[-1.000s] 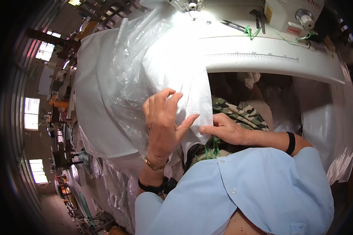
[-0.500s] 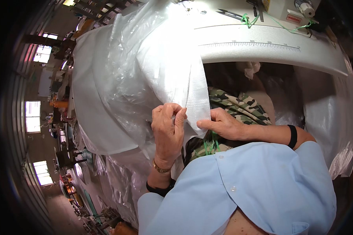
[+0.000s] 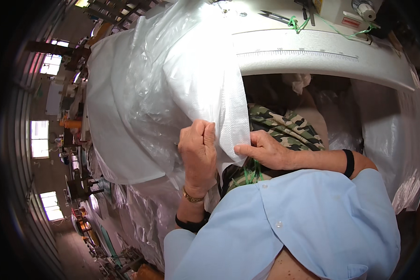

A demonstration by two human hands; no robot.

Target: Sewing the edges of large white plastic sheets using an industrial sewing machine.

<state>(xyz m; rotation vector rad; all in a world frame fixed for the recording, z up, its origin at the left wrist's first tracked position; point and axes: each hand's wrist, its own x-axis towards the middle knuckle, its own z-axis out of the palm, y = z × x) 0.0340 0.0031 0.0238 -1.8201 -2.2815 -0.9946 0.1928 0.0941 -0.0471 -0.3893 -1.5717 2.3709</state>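
Note:
White woven fabric [image 3: 232, 107] hangs over the table's front edge toward me, its upper part washed out by bright light. My left hand [image 3: 198, 151] is closed on a fold of it, thumb pressed against the curled fingers. At the lower right corner of the same fabric, my right hand [image 3: 268, 149] pinches the edge, with the thumb on top and the fingers hidden beneath. Clear plastic film [image 3: 147, 79] lies bunched with the fabric to the left of my hands.
A white sewing table [image 3: 308, 39] with a printed ruler curves along its front edge. Tweezers [image 3: 276, 17] and green thread [image 3: 296, 24] lie on it, beside a machine with a knob [image 3: 365, 9]. Camouflage cloth [image 3: 289, 126] covers my lap. More plastic sheeting [image 3: 140, 219] hangs at the left.
My left hand has tightened, its thumb and fingers drawing in and shifting slightly up, pulling the fabric into a fold. My right hand stays nearly still on the corner.

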